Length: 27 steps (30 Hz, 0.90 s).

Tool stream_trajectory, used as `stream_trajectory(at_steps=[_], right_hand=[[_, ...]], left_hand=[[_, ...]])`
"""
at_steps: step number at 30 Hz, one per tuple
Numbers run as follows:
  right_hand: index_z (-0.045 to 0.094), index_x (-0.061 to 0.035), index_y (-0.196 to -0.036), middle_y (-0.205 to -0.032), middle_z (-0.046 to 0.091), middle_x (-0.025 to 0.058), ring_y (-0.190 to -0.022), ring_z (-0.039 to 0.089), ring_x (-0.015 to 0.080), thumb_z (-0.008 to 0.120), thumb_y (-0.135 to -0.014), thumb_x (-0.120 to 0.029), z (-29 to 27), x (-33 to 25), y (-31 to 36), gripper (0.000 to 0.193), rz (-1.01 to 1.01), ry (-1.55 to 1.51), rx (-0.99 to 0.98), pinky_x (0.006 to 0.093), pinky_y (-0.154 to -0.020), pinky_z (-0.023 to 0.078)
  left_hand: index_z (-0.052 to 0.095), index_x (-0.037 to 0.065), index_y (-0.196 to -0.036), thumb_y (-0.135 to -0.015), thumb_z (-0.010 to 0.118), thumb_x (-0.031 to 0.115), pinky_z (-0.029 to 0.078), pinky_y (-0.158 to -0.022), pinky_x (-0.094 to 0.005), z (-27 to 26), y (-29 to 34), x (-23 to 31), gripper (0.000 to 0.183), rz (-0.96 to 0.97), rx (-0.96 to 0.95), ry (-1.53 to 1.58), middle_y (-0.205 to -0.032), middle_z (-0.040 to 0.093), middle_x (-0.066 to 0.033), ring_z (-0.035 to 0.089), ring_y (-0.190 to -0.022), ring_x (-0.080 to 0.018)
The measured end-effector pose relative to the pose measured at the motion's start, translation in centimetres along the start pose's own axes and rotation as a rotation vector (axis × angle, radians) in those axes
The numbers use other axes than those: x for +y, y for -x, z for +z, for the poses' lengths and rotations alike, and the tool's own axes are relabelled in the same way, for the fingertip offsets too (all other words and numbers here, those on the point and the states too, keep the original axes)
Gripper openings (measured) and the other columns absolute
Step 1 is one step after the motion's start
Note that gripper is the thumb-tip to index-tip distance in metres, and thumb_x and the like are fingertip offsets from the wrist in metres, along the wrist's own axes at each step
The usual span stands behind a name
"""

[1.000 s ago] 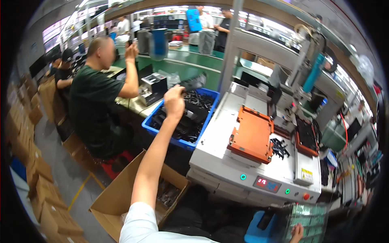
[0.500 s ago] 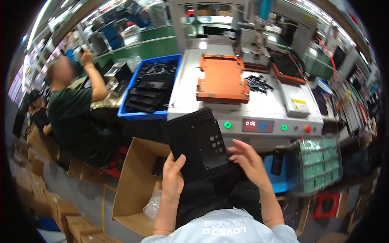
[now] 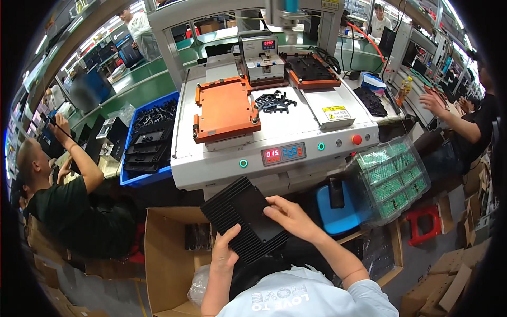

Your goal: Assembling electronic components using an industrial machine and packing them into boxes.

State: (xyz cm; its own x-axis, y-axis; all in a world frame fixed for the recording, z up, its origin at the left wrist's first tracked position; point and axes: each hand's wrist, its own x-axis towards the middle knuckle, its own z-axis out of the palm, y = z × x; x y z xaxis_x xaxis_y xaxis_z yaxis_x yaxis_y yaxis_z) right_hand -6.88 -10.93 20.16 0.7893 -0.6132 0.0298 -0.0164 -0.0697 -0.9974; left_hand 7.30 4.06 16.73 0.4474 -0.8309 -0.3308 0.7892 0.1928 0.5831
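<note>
Head view, from the left: a co-worker in a dark green shirt (image 3: 68,214) sits well away from the fingers, one arm raised. Nearer, up and left of the left fingers, stands a blue plastic bin (image 3: 150,177) filled with black parts. Just left of those fingers an open brown cardboard box (image 3: 162,253) holds a crumpled clear plastic bag (image 3: 198,283).

The left hand (image 3: 226,249) grips a black rectangular plate (image 3: 248,217) at its lower left edge, thumb across the ridged face; the other fingers are hidden beneath. The plate lies tilted between both hands, ridges toward the left, flat panel toward the right. Beyond the fingers, on a white metal machine (image 3: 288,126), sits a flat orange fixture (image 3: 224,108), with a loose pile of small black clips (image 3: 275,102) to its right.

The right hand (image 3: 291,217) has bent fingers, thumb and forefinger touching the plate's upper right part; whether they grip it, I cannot tell. Right of these fingers are a blue seat (image 3: 342,221) bearing a dark oblong object (image 3: 336,193), then a clear plastic tray (image 3: 393,215) of green circuit boards. Farther right stand a red stool (image 3: 436,224) and a co-worker in black (image 3: 475,124).
</note>
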Motion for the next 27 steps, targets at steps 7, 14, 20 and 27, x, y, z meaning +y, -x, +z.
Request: stream_trajectory(at_steps=[7, 14, 20, 27], right_hand=[[0.067, -0.0027, -0.094, -0.087, 0.065, 0.0129, -0.081, 0.060, 0.0300, 0.058, -0.087, -0.011, -7.6, -3.7, -11.2, 0.014, -0.571, 0.778, 0.577, 0.0360, -0.074, 0.047], [0.066, -0.0067, -0.085, -0.080, 0.060, 0.0076, -0.084, 0.054, 0.0267, 0.064, -0.082, -0.017, -11.7, -1.6, -19.7, 0.011, -0.608, 1.278, 0.567, 0.0365, -0.076, 0.045], [0.067, -0.0075, -0.082, -0.080, 0.062, 0.0064, -0.082, 0.054, 0.0269, 0.062, -0.083, -0.020, -12.0, -2.0, -18.3, 0.014, -0.539, 1.271, 0.538, 0.0369, -0.076, 0.044], [0.068, -0.0068, -0.084, -0.084, 0.065, 0.0067, -0.084, 0.056, 0.0268, 0.063, -0.083, -0.021, -11.0, -1.9, -17.0, 0.015, -0.521, 1.247, 0.540, 0.0378, -0.077, 0.044]], left_hand=[[0.058, 0.004, -0.115, -0.081, 0.064, -0.001, 0.053, -0.087, -0.0364, -1.7, 0.1, -0.9, 0.035, -0.057, 0.064, 0.163, -0.110, 0.063, -0.0096, 0.063, -0.099, -0.0221], [0.057, 0.004, -0.116, -0.081, 0.064, -0.001, 0.052, -0.088, -0.0349, -0.7, 0.7, -0.6, 0.036, 0.007, 0.063, 0.109, -0.110, 0.063, -0.0091, 0.062, -0.099, -0.0214], [0.054, 0.004, -0.119, -0.081, 0.064, 0.000, 0.051, -0.087, -0.0328, -0.2, 0.2, 0.6, 0.039, 0.073, 0.071, 0.102, -0.112, 0.061, -0.0087, 0.061, -0.102, -0.0206], [0.052, 0.004, -0.119, -0.081, 0.065, 0.001, 0.051, -0.085, -0.0309, 1.4, -0.2, 0.6, 0.040, 0.165, 0.076, -0.016, -0.111, 0.060, -0.0079, 0.060, -0.100, -0.0185]])
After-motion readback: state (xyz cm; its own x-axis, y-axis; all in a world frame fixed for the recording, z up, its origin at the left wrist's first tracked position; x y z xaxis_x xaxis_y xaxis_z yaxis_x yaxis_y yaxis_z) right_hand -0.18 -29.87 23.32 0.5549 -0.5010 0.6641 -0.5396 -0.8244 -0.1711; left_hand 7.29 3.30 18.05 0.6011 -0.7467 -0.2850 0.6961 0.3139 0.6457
